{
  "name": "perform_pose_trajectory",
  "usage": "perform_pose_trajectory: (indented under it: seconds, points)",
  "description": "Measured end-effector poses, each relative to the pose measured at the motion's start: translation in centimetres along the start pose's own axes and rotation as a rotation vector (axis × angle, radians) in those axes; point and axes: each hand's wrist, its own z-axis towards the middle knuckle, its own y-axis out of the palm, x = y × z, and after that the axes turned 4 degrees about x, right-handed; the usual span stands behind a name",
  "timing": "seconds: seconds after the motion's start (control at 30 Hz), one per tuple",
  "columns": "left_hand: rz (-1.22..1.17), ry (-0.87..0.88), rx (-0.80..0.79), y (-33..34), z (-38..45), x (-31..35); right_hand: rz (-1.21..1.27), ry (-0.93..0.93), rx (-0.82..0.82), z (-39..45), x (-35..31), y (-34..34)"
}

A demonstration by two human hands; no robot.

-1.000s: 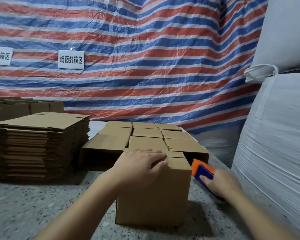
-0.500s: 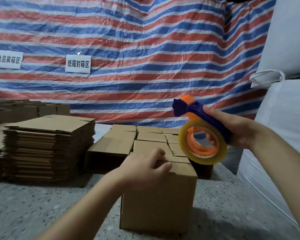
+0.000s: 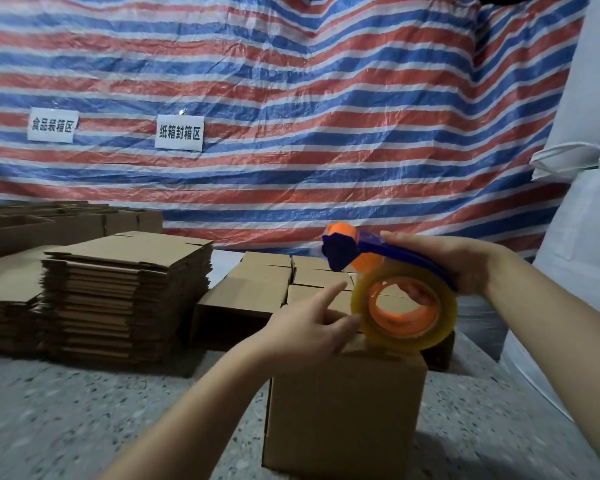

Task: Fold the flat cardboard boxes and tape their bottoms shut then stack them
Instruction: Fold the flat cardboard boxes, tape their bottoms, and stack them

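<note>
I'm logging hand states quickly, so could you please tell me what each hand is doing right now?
Left hand: open, fingers extended toward the tape roll, holding nothing.
Right hand: grips the tape dispenser above the folded box.

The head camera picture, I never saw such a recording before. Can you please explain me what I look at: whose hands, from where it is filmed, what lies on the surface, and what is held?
There is no machine here. A person wears a camera on the head, looking forward and down, so both arms enter from the bottom edge. The right hand holds a blue and orange tape dispenser with a roll of clear tape. The left hand, fingers relaxed, reaches toward the roll above a folded cardboard box standing on the speckled surface. Left of it lies a stack of flat boxes; behind it sit more folded boxes. A striped tarp with two paper signs hangs behind, and white sacks stand on the right.
</note>
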Motion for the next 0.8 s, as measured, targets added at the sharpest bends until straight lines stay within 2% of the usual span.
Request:
perform_pose_trajectory:
  seconds: [0.13, 0.2, 0.3, 0.4, 0.8]
  points:
    - [-0.107, 0.008, 0.04, 0.4, 0.0, 0.0, -0.097, 0.04, -0.022, 0.2, -1.3, 0.0]
    - [-0.28, -0.083, 0.099, 0.1, 0.1, 0.0, -0.138, 0.065, -0.022, 0.2, -1.9, -0.2]
    - [-0.68, -0.321, 0.191, -0.8, 0.5, 0.6, -0.174, 0.112, 0.0, 0.4, -2.2, -0.1]
    - [-0.868, -0.37, 0.233, -2.0, 0.6, 0.8, -0.209, 0.132, 0.037, 0.8, -2.1, 0.0]
    - [-0.819, -0.35, 0.18, -2.5, 0.8, 0.8, -0.275, 0.143, 0.018, 1.5, -2.5, 0.1]
